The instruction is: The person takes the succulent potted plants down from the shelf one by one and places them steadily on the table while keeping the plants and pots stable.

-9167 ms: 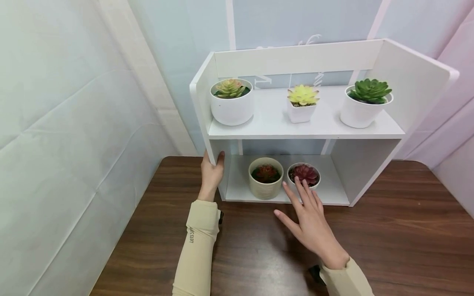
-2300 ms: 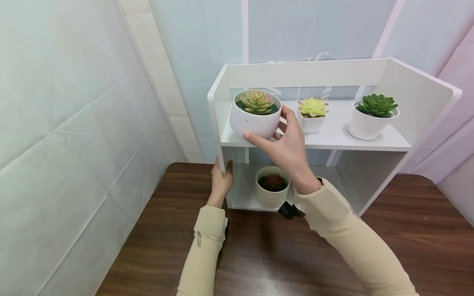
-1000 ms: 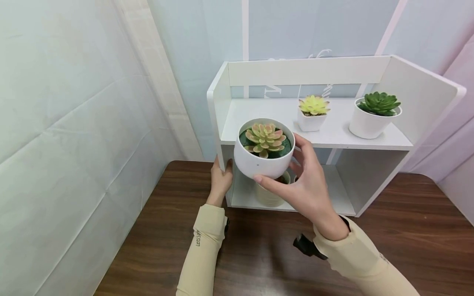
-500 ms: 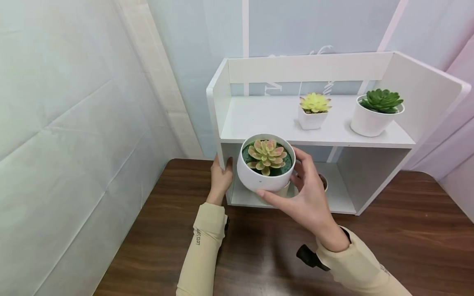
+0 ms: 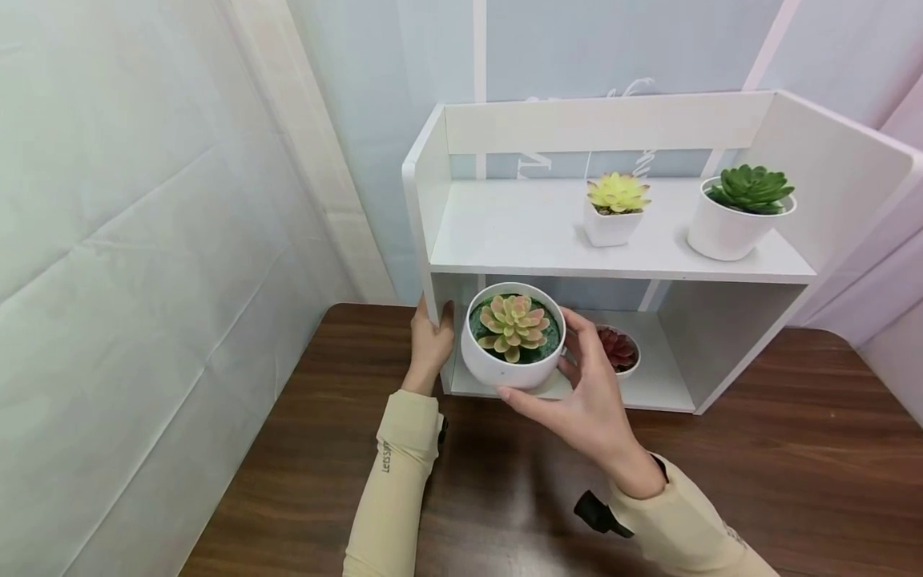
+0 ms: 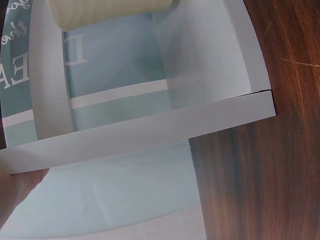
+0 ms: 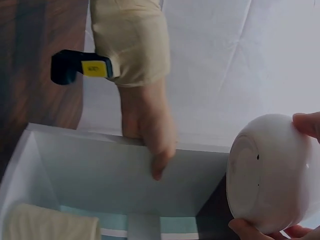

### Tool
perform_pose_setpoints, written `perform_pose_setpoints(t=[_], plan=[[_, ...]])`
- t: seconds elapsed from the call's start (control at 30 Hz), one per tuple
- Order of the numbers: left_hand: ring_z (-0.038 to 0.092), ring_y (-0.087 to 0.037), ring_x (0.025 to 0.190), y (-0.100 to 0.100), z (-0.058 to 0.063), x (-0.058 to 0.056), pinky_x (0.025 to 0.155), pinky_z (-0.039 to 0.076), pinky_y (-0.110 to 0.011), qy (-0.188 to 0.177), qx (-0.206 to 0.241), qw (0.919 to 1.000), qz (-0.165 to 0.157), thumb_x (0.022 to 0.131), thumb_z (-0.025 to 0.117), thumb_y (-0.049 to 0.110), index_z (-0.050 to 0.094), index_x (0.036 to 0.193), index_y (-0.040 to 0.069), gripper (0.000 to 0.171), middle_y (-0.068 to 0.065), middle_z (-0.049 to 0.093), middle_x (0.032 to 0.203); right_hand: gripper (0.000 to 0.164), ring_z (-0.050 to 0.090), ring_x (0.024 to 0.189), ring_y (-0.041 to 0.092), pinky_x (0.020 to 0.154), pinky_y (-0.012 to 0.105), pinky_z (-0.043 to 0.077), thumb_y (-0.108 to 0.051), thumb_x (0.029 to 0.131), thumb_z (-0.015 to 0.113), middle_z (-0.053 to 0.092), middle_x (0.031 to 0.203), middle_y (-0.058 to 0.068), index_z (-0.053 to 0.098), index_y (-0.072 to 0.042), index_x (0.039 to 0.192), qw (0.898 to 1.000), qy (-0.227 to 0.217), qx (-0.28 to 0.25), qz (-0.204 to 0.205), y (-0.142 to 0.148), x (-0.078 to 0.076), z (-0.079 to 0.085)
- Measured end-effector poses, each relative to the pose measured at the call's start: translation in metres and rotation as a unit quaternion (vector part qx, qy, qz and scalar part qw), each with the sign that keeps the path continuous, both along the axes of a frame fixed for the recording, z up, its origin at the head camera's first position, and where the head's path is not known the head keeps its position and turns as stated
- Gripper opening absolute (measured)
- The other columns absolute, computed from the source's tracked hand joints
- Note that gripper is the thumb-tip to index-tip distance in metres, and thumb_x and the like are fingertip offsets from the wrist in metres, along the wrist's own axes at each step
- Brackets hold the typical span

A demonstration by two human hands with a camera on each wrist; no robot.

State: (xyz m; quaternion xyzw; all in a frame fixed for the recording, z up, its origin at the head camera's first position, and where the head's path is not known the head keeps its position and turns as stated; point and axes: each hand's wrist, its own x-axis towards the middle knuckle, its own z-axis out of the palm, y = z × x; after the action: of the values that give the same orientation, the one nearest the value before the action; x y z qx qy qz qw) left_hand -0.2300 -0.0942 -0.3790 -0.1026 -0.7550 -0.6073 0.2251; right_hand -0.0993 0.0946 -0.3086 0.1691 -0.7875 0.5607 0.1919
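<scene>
We take the white shelf unit (image 5: 519, 232) as our reference. Nearest to us, in front of the unit, lies the dark wood-grain table (image 5: 497, 513), which also extends beyond the unit's right side. Above it reaches the right sleeve (image 5: 685, 513), cream, with a black device (image 5: 600, 513) at the cuff.

We find the right hand (image 5: 594, 393) grasping a white round pot (image 5: 505, 370), its thumb on the near side and its fingers on the right side. The pot is at the front of the unit's lower compartment, near the left side panel. It is raised, and the right wrist view shows its underside, apart from the boards. We note a small dark spot on its wall. It contains a pink-edged green succulent (image 5: 513, 324), facing up.

The left sleeve (image 5: 392, 481) runs towards the unit's left side panel. There the left hand (image 5: 430, 344) grips the front edge, its thumb on the inner face.

Inside the unit's lower compartment we record a cream pot (image 6: 115, 11), hidden in the head view, and to the right of the held pot a dark red succulent (image 5: 618, 350), partly covered by the right hand.

On the unit's upper board stand a small square pot (image 5: 610, 230) with a yellow succulent (image 5: 618, 192), right of centre, and a taller white pot (image 5: 727, 231) with a green succulent (image 5: 751, 189), near the right panel. Behind the unit hangs a pale blue backdrop (image 5: 613, 44) with white lettering.
</scene>
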Motion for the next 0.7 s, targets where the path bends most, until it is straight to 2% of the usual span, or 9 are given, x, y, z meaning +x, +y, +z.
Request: perform_pose_setpoints(t=[0.1,0.3,0.53,0.6,0.67,0.7], plan=[[0.051,-0.041,0.124,0.000,0.000,-0.001,0.102,0.040,-0.057,0.001,-0.001,1.0000,0.002,0.096,0.049,0.003,0.046,0.134,-0.004,0.038,-0.026,0.054,0.128,0.093,0.048,0.125,0.010,0.095,0.027,0.047,-0.009,0.062,0.090,0.046,0.137,0.000,0.038,-0.011,0.139,1.000,-0.011,-0.008,0.003,-0.002,-0.001,-0.008],[0.052,-0.041,0.123,0.000,0.001,0.000,0.102,0.041,-0.056,0.001,0.002,1.0000,0.003,0.097,0.049,0.004,0.047,0.134,-0.002,0.038,-0.026,0.055,0.128,0.094,0.048,0.127,0.018,0.092,0.014,0.046,-0.006,0.060,0.090,0.043,0.140,0.006,0.037,-0.005,0.138,0.999,-0.031,-0.028,0.013,-0.006,-0.001,-0.028],[0.051,-0.045,0.122,0.002,0.005,0.003,0.100,0.041,-0.058,0.005,0.010,0.9999,-0.001,0.096,0.049,0.000,0.046,0.133,-0.007,0.038,-0.030,0.054,0.127,0.093,0.047,0.128,0.019,0.090,0.011,0.045,-0.005,0.060,0.090,0.043,0.138,0.007,0.037,-0.003,0.137,0.997,-0.067,-0.034,0.000,-0.009,-0.002,-0.044],[0.051,-0.045,0.122,0.002,0.005,0.003,0.101,0.040,-0.058,0.006,0.008,0.9999,0.000,0.096,0.049,0.001,0.046,0.133,-0.006,0.038,-0.030,0.054,0.127,0.093,0.047,0.129,0.021,0.092,0.015,0.046,-0.006,0.061,0.090,0.042,0.139,0.008,0.037,-0.003,0.137,0.997,-0.074,-0.033,-0.006,-0.009,-0.002,-0.048],[0.051,-0.043,0.122,0.001,0.004,0.003,0.101,0.041,-0.057,0.008,0.008,0.9999,0.000,0.096,0.049,0.002,0.047,0.133,-0.005,0.037,-0.029,0.054,0.127,0.094,0.047,0.129,0.023,0.094,0.023,0.048,-0.007,0.061,0.090,0.042,0.139,0.010,0.036,-0.002,0.138,0.996,-0.079,-0.028,-0.013,-0.010,-0.003,-0.052],[0.052,-0.041,0.123,0.000,0.000,0.000,0.102,0.041,-0.056,0.007,0.008,0.9999,0.001,0.096,0.050,0.003,0.047,0.133,-0.003,0.038,-0.027,0.055,0.127,0.094,0.047,0.130,0.025,0.095,0.028,0.049,-0.008,0.061,0.090,0.042,0.140,0.011,0.036,-0.002,0.138,0.996,-0.081,-0.025,-0.017,-0.010,-0.004,-0.054]])
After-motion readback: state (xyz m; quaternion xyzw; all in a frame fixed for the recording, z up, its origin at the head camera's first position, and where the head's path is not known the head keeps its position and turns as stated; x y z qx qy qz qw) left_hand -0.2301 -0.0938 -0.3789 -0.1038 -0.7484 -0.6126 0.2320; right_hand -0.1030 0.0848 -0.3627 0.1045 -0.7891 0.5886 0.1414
